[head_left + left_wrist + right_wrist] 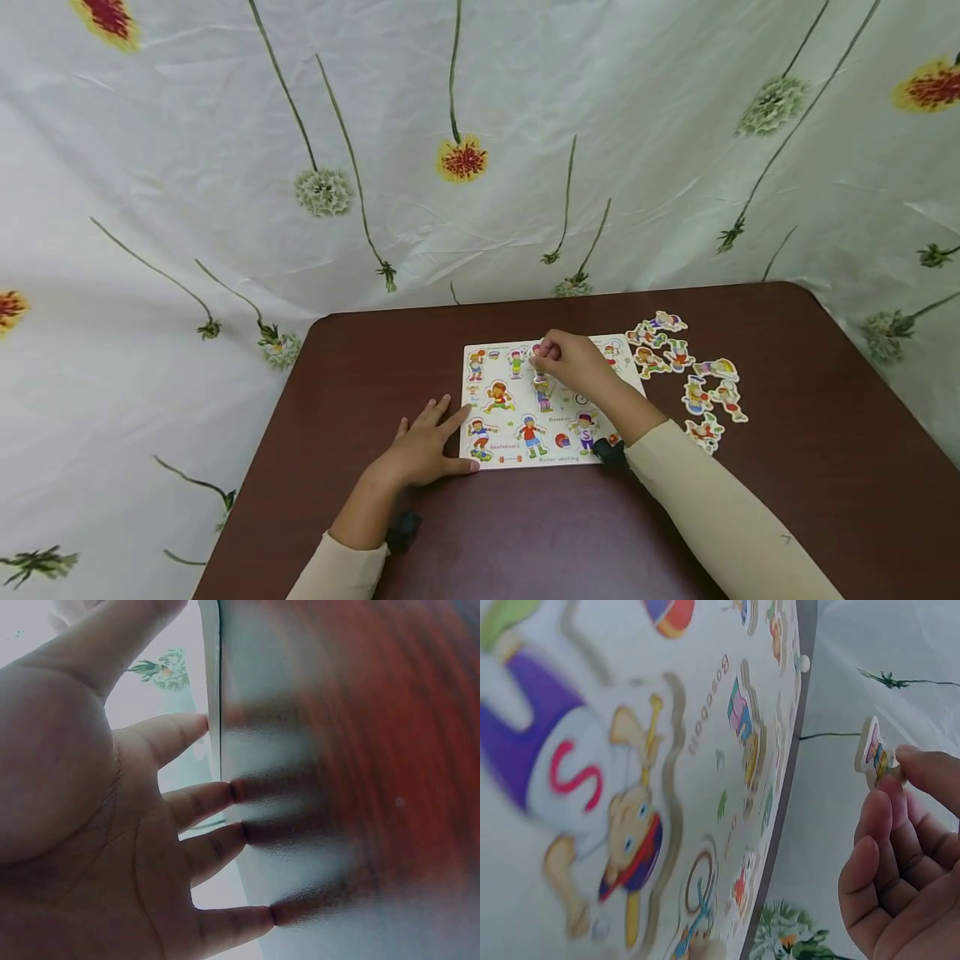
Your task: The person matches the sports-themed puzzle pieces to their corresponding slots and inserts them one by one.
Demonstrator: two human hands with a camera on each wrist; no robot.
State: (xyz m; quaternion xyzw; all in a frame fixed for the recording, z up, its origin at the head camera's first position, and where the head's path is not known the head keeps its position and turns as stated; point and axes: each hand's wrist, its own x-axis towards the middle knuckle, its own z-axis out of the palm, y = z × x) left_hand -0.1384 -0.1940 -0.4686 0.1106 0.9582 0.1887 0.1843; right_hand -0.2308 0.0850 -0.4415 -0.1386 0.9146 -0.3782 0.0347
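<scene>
Dark table; board, figures in recesses; right hand pinches piece

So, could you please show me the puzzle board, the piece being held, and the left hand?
Puzzle board (523, 402), head view: white surface.
Held piece (876, 754), right wrist view: printed face.
Left hand (422, 451), head view: its back.

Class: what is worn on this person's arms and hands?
Left hand and right hand are ungloved. Left sleeve and right sleeve are cream; the right bears a dark mark. A black device shows near the left hand, another near the right.
</scene>
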